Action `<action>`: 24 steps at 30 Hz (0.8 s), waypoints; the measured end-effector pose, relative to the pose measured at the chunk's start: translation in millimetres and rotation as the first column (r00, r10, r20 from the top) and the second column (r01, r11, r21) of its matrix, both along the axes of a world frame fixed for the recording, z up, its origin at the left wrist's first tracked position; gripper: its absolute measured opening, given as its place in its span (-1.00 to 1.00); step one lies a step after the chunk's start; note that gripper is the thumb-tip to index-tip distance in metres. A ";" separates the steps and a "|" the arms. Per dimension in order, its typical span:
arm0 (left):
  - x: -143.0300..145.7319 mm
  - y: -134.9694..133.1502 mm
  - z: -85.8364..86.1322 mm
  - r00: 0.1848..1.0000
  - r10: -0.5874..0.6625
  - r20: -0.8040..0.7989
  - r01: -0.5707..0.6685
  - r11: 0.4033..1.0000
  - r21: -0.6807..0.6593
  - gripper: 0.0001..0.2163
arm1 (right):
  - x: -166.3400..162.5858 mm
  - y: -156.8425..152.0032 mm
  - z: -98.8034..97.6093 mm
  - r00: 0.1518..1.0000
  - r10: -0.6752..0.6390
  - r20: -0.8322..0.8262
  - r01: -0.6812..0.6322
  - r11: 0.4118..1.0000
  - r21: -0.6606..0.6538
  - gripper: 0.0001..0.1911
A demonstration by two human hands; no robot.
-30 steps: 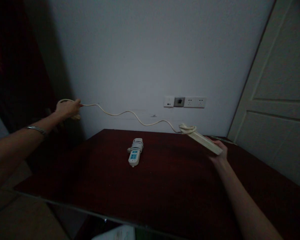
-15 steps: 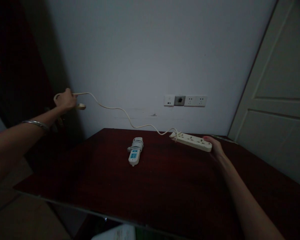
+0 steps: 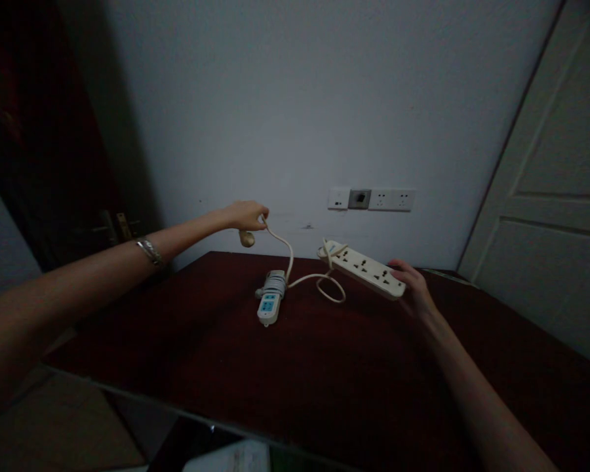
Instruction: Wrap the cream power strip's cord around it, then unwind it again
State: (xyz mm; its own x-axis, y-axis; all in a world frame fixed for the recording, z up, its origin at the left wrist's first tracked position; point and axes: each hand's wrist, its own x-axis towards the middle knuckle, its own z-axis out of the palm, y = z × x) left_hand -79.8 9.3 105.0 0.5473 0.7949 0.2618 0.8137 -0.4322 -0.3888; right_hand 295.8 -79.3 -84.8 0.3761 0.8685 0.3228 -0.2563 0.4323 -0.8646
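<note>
My right hand (image 3: 413, 285) grips the near right end of a long cream power strip (image 3: 364, 267), which is tilted with its sockets facing up toward me. Its cream cord (image 3: 291, 252) is wrapped round the strip's far left end, loops down by the table, then rises to my left hand (image 3: 248, 215). My left hand is closed on that cord near its plug end, and the plug (image 3: 246, 239) dangles just below the fingers. Between my hands and nearer to me, a smaller white power strip (image 3: 269, 307) with blue socket faces lies on the table, its own cord wound round it.
The dark red-brown table (image 3: 295, 373) stands against a pale wall. A row of wall sockets (image 3: 392, 200) is set above its back edge. A white panelled door (image 3: 560, 223) is on the right, a dark door with a handle (image 3: 122, 226) on the left.
My left hand has come in from the far left toward the middle with the cord and plug. The cord has gone from stretched to slack and looped. The cream strip tilts more.
</note>
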 end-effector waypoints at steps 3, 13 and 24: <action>39.9 -22.0 -19.4 0.979 -0.186 -0.079 0.179 0.980 -0.090 -0.61 | -16.6 -5.0 2.8 0.999 0.040 0.013 -0.040 0.999 -0.011 -0.69; 85.4 -54.7 -49.7 0.924 -0.379 -0.053 0.368 0.919 -0.141 -0.45 | -27.5 -14.4 10.9 0.995 0.084 -0.058 -0.085 0.996 -0.021 -0.71; 78.3 -48.1 -60.1 0.973 -0.215 0.083 0.229 0.937 -0.264 -0.34 | -26.4 -7.2 4.7 0.970 0.089 -0.226 -0.100 0.994 -0.038 -0.70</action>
State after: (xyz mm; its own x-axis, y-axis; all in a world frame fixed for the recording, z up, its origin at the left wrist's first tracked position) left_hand -1.6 -38.9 44.9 0.7094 0.6994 0.0872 0.7009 -0.6870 -0.1918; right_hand 269.4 -86.5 -80.0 0.3490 0.9163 0.1964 -0.4834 0.3556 -0.7999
